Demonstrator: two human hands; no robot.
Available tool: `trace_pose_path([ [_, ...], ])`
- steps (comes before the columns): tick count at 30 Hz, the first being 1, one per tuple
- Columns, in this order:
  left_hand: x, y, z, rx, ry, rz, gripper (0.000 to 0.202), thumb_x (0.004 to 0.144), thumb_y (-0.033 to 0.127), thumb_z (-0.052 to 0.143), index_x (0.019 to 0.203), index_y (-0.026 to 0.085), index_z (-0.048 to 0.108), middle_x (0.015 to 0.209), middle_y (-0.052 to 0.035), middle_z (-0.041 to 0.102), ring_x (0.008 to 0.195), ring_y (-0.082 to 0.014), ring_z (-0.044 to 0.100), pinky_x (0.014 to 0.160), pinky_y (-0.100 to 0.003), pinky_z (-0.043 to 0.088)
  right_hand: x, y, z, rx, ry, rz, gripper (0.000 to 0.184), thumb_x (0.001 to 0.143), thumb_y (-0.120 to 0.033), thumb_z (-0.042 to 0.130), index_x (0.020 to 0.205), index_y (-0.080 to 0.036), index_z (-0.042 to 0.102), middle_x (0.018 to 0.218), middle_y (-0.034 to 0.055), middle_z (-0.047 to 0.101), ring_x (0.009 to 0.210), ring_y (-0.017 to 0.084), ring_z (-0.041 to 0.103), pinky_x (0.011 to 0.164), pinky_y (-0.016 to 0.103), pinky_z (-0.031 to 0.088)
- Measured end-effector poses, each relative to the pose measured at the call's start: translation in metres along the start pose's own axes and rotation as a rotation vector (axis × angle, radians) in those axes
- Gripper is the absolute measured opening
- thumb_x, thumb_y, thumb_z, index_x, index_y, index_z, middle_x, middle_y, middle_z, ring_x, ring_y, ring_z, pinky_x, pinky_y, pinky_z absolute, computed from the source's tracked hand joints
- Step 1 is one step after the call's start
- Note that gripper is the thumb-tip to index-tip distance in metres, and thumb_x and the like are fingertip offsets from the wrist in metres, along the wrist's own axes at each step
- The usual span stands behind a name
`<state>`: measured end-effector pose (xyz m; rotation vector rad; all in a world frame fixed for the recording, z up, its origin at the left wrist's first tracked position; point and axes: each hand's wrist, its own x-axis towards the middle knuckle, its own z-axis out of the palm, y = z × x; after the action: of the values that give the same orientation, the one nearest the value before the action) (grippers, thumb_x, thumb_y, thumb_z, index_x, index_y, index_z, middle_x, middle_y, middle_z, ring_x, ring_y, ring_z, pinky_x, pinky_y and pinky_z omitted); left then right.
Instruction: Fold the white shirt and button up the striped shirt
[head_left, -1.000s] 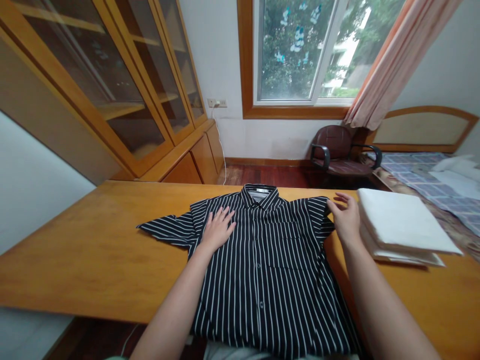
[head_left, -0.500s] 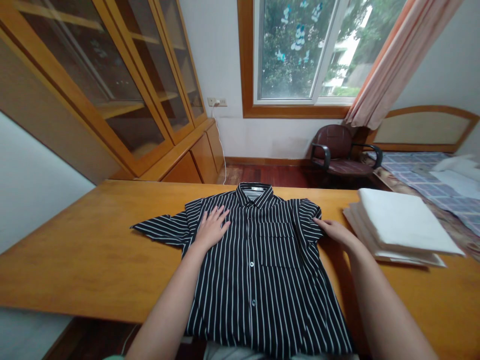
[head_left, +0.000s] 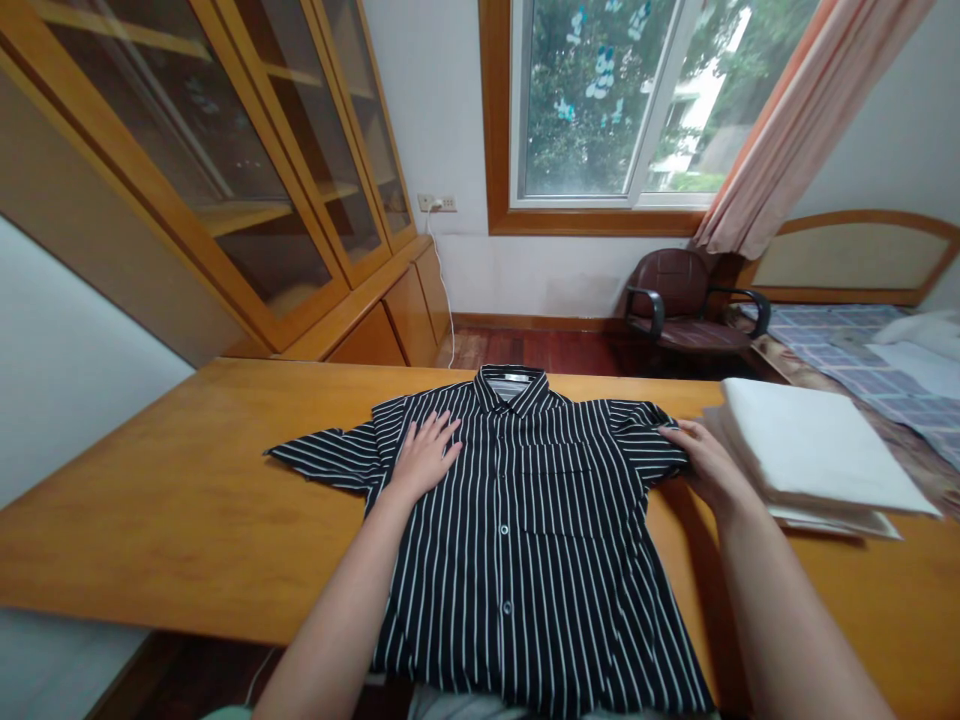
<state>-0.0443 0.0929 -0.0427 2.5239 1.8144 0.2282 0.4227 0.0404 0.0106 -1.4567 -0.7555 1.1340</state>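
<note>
A black shirt with white stripes (head_left: 517, 540) lies front side up on the wooden table (head_left: 165, 500), its collar pointing away from me and its lower edge at the table's near side. My left hand (head_left: 426, 455) rests flat on the chest of the shirt near the left shoulder, fingers spread. At the other side, my right hand (head_left: 701, 460) pinches the end of the right-hand sleeve (head_left: 646, 440), which is stretched outward. The left-hand sleeve (head_left: 330, 458) lies spread on the tabletop.
A stack of white folded padding or boards (head_left: 817, 445) sits just right of my right hand. Beyond the table are a brown armchair (head_left: 675, 300), a bed (head_left: 847, 340) and a glass-doored cabinet (head_left: 300, 180).
My right hand has moved outward to the right, drawing the sleeve out with it, so the sleeve is less bunched. My left hand has stayed on the shirt's chest.
</note>
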Motion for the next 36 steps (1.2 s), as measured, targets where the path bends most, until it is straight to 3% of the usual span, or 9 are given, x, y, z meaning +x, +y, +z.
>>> trace_pose_path([
  [4, 0.000, 0.001, -0.001, 0.003, -0.001, -0.002, 0.054, 0.100, 0.052, 0.030, 0.148, 0.031, 0.040, 0.161, 0.0009, 0.028, 0.150, -0.0255, 0.020, 0.121, -0.056, 0.015, 0.009, -0.004, -0.006, -0.313, 0.354, -0.232, 0.057, 0.057, -0.043, 0.081, 0.104, -0.020, 0.058, 0.084, 0.0021, 0.063, 0.074, 0.021, 0.063, 0.066, 0.032, 0.049],
  [9, 0.001, 0.002, -0.001, 0.003, 0.001, -0.011, 0.053, 0.099, 0.051, 0.032, 0.148, 0.031, 0.040, 0.161, 0.0007, 0.028, 0.150, -0.0255, 0.021, 0.121, -0.056, 0.015, 0.002, -0.014, -0.004, -0.844, 0.503, -0.411, 0.055, 0.072, -0.059, 0.068, 0.109, -0.019, 0.062, 0.087, 0.0078, 0.064, 0.081, 0.027, 0.062, 0.075, 0.039, 0.048],
  [12, 0.001, 0.002, -0.001, 0.002, 0.006, -0.016, 0.053, 0.099, 0.051, 0.032, 0.148, 0.031, 0.041, 0.160, 0.0002, 0.030, 0.149, -0.0259, 0.022, 0.121, -0.056, 0.015, -0.001, -0.017, 0.002, -0.748, 0.440, -0.442, 0.052, 0.082, -0.064, 0.056, 0.107, -0.019, 0.062, 0.087, 0.0095, 0.066, 0.081, 0.027, 0.064, 0.078, 0.040, 0.049],
  [15, 0.001, -0.001, -0.002, 0.004, 0.008, -0.019, 0.053, 0.099, 0.051, 0.032, 0.148, 0.030, 0.042, 0.159, -0.0004, 0.031, 0.149, -0.0262, 0.022, 0.121, -0.056, 0.016, 0.002, -0.015, 0.003, -0.396, 0.253, -0.435, 0.048, 0.089, -0.061, 0.045, 0.112, -0.021, 0.059, 0.087, 0.0078, 0.069, 0.081, 0.024, 0.067, 0.079, 0.038, 0.051],
  [18, 0.002, -0.005, -0.001, 0.004, 0.005, -0.019, 0.053, 0.099, 0.051, 0.032, 0.148, 0.031, 0.041, 0.160, 0.0001, 0.031, 0.150, -0.0258, 0.022, 0.121, -0.056, 0.016, 0.006, -0.006, -0.004, -0.227, 0.165, -0.391, 0.041, 0.087, -0.051, 0.052, 0.117, -0.022, 0.057, 0.089, 0.0067, 0.072, 0.086, 0.023, 0.069, 0.080, 0.036, 0.053],
  [23, 0.003, -0.011, -0.001, 0.000, 0.006, -0.008, 0.054, 0.099, 0.052, 0.032, 0.148, 0.032, 0.040, 0.160, 0.0002, 0.030, 0.150, -0.0259, 0.021, 0.121, -0.056, 0.015, 0.014, 0.013, -0.022, -0.609, 0.092, -0.211, 0.039, 0.078, -0.029, 0.059, 0.116, -0.019, 0.064, 0.101, 0.0108, 0.074, 0.093, 0.024, 0.070, 0.075, 0.031, 0.054],
  [27, 0.003, -0.011, -0.002, -0.003, 0.001, -0.001, 0.054, 0.099, 0.052, 0.031, 0.148, 0.032, 0.040, 0.160, 0.0002, 0.030, 0.150, -0.0257, 0.021, 0.121, -0.056, 0.015, 0.016, 0.025, -0.026, -0.946, 0.086, -0.181, 0.039, 0.080, -0.027, 0.057, 0.116, -0.014, 0.066, 0.105, 0.0149, 0.074, 0.094, 0.026, 0.070, 0.074, 0.031, 0.052],
  [30, 0.002, -0.010, -0.003, -0.003, -0.004, -0.004, 0.054, 0.099, 0.052, 0.032, 0.148, 0.032, 0.040, 0.160, 0.0002, 0.030, 0.150, -0.0256, 0.021, 0.121, -0.055, 0.014, 0.013, 0.028, -0.025, -1.132, 0.042, -0.217, 0.036, 0.077, -0.026, 0.063, 0.110, -0.016, 0.069, 0.095, 0.0129, 0.076, 0.088, 0.026, 0.071, 0.071, 0.030, 0.050],
  [36, 0.002, -0.010, -0.003, -0.003, 0.003, -0.004, 0.053, 0.099, 0.051, 0.032, 0.148, 0.032, 0.040, 0.160, 0.0003, 0.029, 0.150, -0.0255, 0.021, 0.121, -0.056, 0.015, 0.008, 0.028, -0.020, -1.335, -0.038, -0.233, 0.015, 0.078, -0.027, 0.057, 0.078, -0.021, 0.071, 0.075, 0.0078, 0.073, 0.076, 0.025, 0.069, 0.066, 0.031, 0.047],
])
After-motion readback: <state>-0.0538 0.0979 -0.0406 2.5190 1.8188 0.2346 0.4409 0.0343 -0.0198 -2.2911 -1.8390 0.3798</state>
